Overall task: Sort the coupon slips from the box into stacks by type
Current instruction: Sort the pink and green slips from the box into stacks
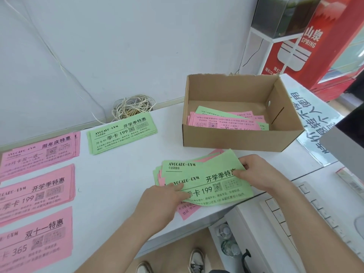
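A fanned pile of green and pink coupon slips (199, 174) lies on the white table in front of the cardboard box (236, 138). My left hand (163, 200) presses the top green slip at its lower left with straight fingers. My right hand (254, 174) pinches the right edge of the top green slip. More pink and green slips (222, 120) lie inside the box. Sorted stacks sit to the left: a green stack (122, 133) and three pink stacks (39, 152), (37, 192), (35, 241).
A coil of pale string (132, 107) lies against the wall behind the green stack. A keyboard (307, 217) and a monitor edge (342, 142) are at the right. A red fridge (315, 46) stands behind the box. Bottles (228, 239) sit under the table.
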`<state>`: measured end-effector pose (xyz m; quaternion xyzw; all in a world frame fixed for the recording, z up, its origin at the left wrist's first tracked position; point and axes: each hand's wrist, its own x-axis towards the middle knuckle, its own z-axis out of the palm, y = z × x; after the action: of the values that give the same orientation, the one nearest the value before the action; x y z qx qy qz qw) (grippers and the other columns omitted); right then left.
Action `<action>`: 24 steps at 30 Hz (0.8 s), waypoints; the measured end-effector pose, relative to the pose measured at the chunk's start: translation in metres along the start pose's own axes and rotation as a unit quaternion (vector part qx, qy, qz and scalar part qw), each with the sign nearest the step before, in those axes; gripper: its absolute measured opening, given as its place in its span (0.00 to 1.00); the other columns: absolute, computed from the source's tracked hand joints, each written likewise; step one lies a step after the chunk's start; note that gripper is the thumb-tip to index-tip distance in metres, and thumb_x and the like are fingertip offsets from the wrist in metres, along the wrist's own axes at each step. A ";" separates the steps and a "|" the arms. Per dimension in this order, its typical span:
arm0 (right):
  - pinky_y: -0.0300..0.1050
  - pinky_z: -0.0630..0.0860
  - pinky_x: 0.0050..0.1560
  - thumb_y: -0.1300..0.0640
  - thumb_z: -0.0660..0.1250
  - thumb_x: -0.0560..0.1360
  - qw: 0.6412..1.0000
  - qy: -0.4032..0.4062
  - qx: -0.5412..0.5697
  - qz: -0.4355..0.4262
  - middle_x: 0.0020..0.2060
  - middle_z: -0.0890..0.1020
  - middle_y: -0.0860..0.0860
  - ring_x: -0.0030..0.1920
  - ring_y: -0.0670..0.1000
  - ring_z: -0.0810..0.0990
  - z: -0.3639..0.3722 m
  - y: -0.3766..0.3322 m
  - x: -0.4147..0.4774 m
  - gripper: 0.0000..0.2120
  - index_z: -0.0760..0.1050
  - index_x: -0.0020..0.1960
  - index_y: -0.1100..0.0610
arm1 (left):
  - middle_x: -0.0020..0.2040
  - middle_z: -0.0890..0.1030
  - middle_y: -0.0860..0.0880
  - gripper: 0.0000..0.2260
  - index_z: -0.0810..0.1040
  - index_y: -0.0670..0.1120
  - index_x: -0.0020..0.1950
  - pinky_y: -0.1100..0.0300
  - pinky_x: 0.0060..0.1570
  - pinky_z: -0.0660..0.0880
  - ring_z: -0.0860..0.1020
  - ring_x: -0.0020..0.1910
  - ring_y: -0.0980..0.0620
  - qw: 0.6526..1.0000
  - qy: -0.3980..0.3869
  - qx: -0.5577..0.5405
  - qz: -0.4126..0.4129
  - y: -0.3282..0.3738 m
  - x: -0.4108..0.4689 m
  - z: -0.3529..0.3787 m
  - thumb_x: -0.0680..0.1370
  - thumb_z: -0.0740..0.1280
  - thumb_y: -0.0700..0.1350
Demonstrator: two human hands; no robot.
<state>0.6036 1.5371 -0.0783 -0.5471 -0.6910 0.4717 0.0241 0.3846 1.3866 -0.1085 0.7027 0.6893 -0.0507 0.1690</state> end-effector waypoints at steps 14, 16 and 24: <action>0.36 0.80 0.37 0.65 0.64 0.78 0.972 0.038 0.209 -0.105 0.43 0.86 0.46 0.42 0.45 0.85 0.026 -0.047 -0.008 0.11 0.80 0.51 0.51 | 0.55 0.83 0.50 0.24 0.67 0.65 0.65 0.55 0.49 0.79 0.83 0.48 0.49 0.709 0.176 -0.658 -0.181 -0.022 -0.052 -0.045 0.79 0.64 0.37; 0.43 0.82 0.40 0.62 0.65 0.78 0.969 0.017 0.228 -0.095 0.45 0.86 0.48 0.42 0.47 0.85 0.041 -0.064 -0.001 0.07 0.78 0.52 0.53 | 0.49 0.84 0.48 0.29 0.64 0.67 0.65 0.55 0.42 0.80 0.84 0.42 0.44 0.695 0.221 -0.647 -0.222 -0.032 -0.058 -0.045 0.79 0.61 0.32; 0.45 0.80 0.36 0.64 0.66 0.76 0.986 -0.032 0.131 -0.102 0.43 0.84 0.50 0.38 0.48 0.84 0.099 -0.133 0.048 0.25 0.66 0.70 0.50 | 0.48 0.83 0.47 0.26 0.66 0.58 0.65 0.59 0.35 0.80 0.82 0.33 0.47 0.656 0.345 -0.584 -0.331 -0.128 -0.042 -0.056 0.79 0.56 0.29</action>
<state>0.4323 1.5183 -0.0657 -0.4505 -0.6757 0.5706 0.1215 0.2472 1.3628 -0.0645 0.1518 0.7725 0.5559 0.2668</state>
